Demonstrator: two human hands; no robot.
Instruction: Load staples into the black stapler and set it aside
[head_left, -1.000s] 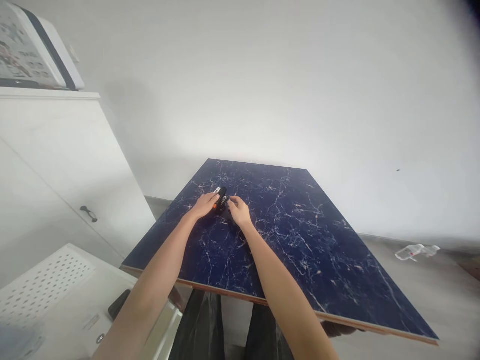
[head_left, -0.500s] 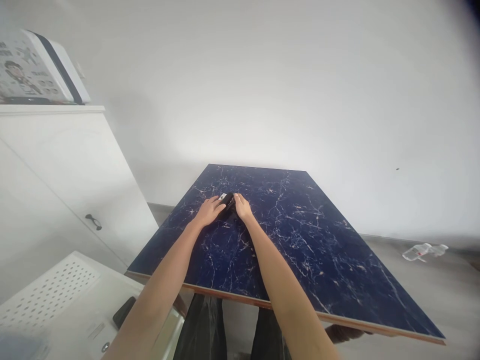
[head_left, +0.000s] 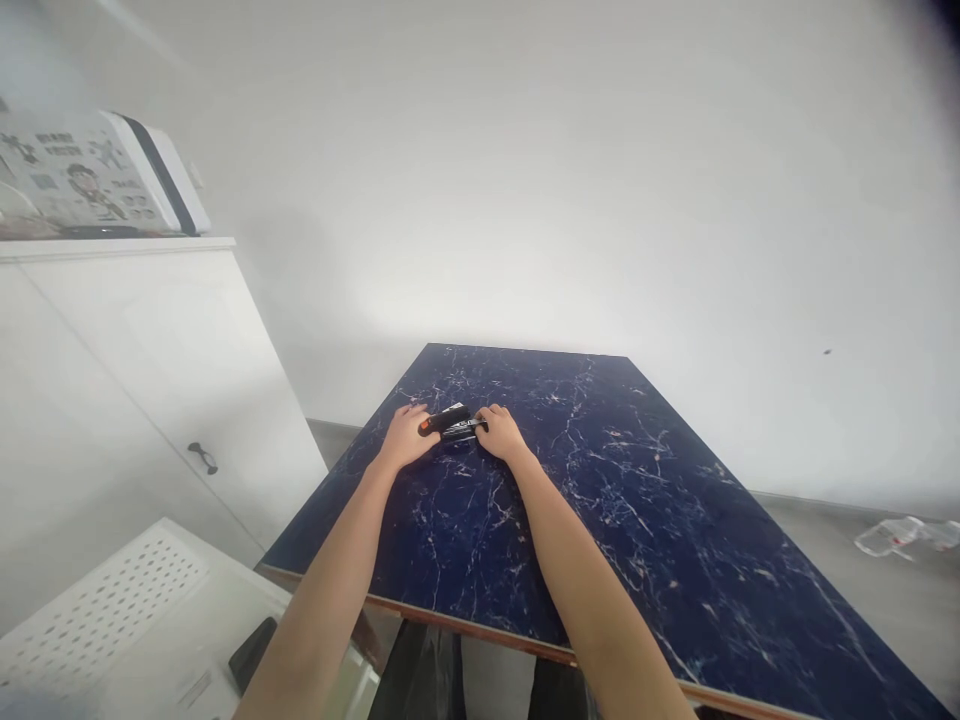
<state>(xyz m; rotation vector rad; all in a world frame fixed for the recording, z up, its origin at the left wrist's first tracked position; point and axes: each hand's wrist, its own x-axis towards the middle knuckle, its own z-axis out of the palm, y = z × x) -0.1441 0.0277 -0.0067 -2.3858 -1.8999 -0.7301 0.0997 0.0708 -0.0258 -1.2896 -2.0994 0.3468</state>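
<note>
A black stapler (head_left: 455, 424) with an orange mark and a silvery strip lies over the dark blue marbled table (head_left: 585, 500). Its upper and lower parts look slightly spread toward the left. My left hand (head_left: 406, 437) is closed around its left end, thumb on the near side. At the opposite end, my right hand (head_left: 499, 432) grips the tip with bent fingers. A small white patch shows behind the stapler; what it is, I cannot make out.
To the left stands a white cabinet (head_left: 142, 370) with a printed case (head_left: 82, 175) on top. A white perforated surface (head_left: 127, 590) and a dark phone-like object (head_left: 251, 650) are at lower left. Clear plastic bottles (head_left: 892, 537) lie on the floor at right.
The stapler has turned from slanting away to lying more sideways, and its orange mark now shows. My hands have moved slightly apart, the right one curling around the end. The view has shifted a little.
</note>
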